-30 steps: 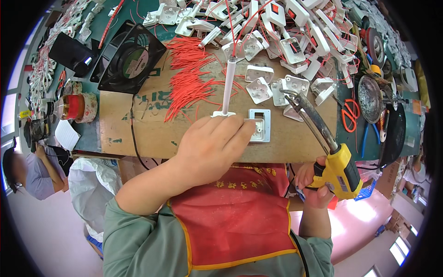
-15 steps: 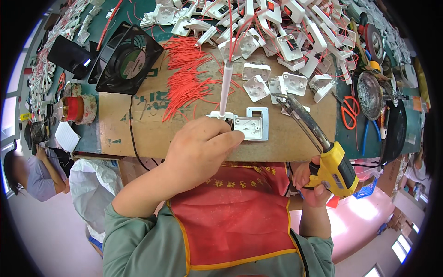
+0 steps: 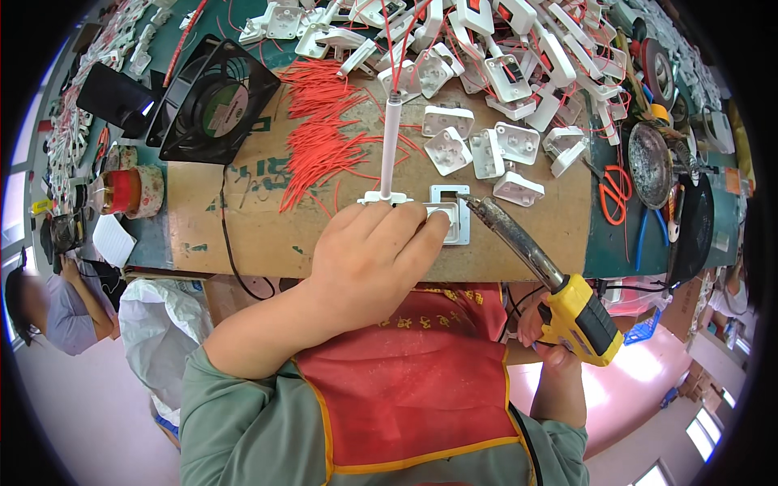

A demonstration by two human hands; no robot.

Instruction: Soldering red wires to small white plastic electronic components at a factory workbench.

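Observation:
My left hand (image 3: 369, 259) is closed over a white plastic housing (image 3: 385, 198) near the front of the work board, its fingers hiding most of the part. From that housing rises a white tube (image 3: 391, 150) with red wires coming out of its top. Just right of my fingertips lies a pale square frame (image 3: 462, 223) with a white tray-like part against it, partly covered. My right hand (image 3: 551, 336) grips a yellow and black soldering gun (image 3: 585, 320). The gun's dark tip points up-left and sits beside the frame; whether it touches is unclear.
Cut red wires (image 3: 320, 138) lie in a bundle on the cardboard (image 3: 219, 223). White shells (image 3: 448, 151) and a heap of wired white housings (image 3: 510, 77) fill the back. A black fan (image 3: 219, 105) stands left; orange-handled scissors (image 3: 616, 194) and a round metal dish (image 3: 650, 166) lie right.
The soldering gun's tip has come down and left, from above the white shells to beside the frame. My left hand has shifted slightly right, its fingers now covering more of the white part.

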